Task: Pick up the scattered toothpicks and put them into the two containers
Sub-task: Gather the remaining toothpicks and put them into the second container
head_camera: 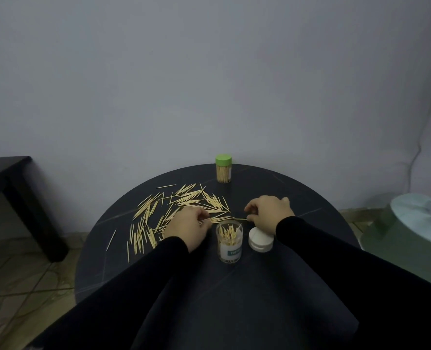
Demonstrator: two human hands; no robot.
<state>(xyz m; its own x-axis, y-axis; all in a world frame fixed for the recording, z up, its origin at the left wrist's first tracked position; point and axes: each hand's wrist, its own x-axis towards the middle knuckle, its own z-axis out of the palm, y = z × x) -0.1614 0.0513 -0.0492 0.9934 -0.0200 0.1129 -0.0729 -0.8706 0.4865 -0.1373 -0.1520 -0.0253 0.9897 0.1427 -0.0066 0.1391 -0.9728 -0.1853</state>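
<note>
Dozens of scattered toothpicks point(174, 210) lie fanned across the round dark tabletop point(310, 210), spreading from about 12 o'clock round to 8 o'clock of my left hand point(188, 227). That hand rests knuckles-up on the near edge of the pile, its fingers curled and pinching a few of the thin pale sticks, whose ends point out toward 3 o'clock. My right hand point(270, 213) sits well apart from the main pile, at 3 o'clock of the left one, fingers curled down toward the tabletop; I cannot tell whether it grips anything.

Between my two wrists, just at 5 o'clock of the left hand, stands the open clear container point(229, 242), a small upright cylinder with a teal label, partly filled with toothpicks standing on end. Its white lid point(260, 241) lies on its side just beside it at 3 o'clock, partly under my right wrist. The green-lidded container point(223, 168) stands closed and full at the far edge of the tabletop, at 12 o'clock, well apart from both hands.

The toothpicks are slim, pointed, light wood; the tabletop is matte with faint pale lines. Both forearms reach forward in black sleeves point(138, 286), converging toward the middle.
</note>
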